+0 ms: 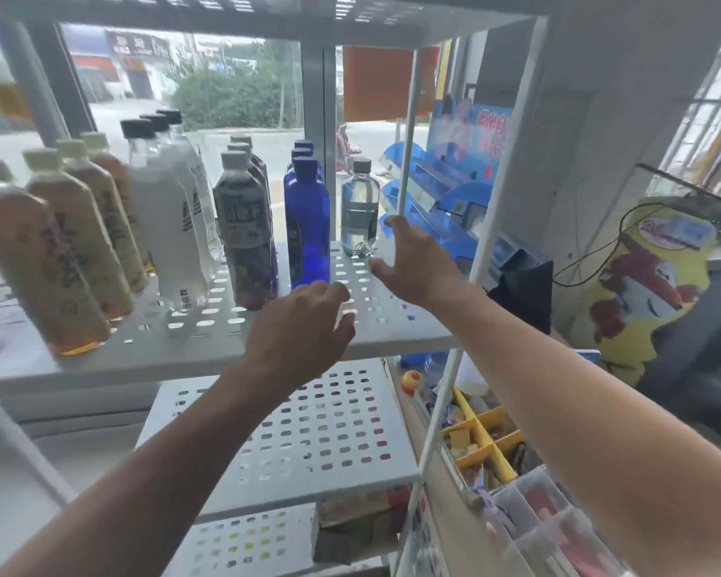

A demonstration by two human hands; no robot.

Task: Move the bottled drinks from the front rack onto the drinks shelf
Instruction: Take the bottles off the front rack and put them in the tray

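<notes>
So the bottled drinks were lined up in rows on the white perforated metal shelf [209, 326] by the window; tan tea bottles with pale caps [38, 260] on the left, then milky white bottles with black caps [167, 226], dark-labelled bottles with grey caps [242, 231], tall cobalt-blue plastic bottles [307, 226], and one small clear water bottle with a grey cap [359, 210] standing alone at the right end; I'd guess they were all full, so fairly heavy for their size, stiff enough to squeeze a bit without buckling, smooth plastic that could slip if gripped too high, and tippy since they were tall and narrow; best bet would be wrapping around the mid-body, at the label, not the cap; the right hand [413, 260] was just beside the clear water bottle, fingers spread and relaxed, not closed on anything, and I couldn't tell whether the fingertips were brushing it or just clear of it; the left hand [300, 326] hovered over the shelf's front edge, just in front of the blue bottles, fingers loosely curled downward with nothing in them; the stretch of shelf in front of the water bottle was bare, so that looked like the row to fill; below sat more perforated white shelves [309, 443], and a yellow divided tray of small items [479, 443] off to the right.
</notes>
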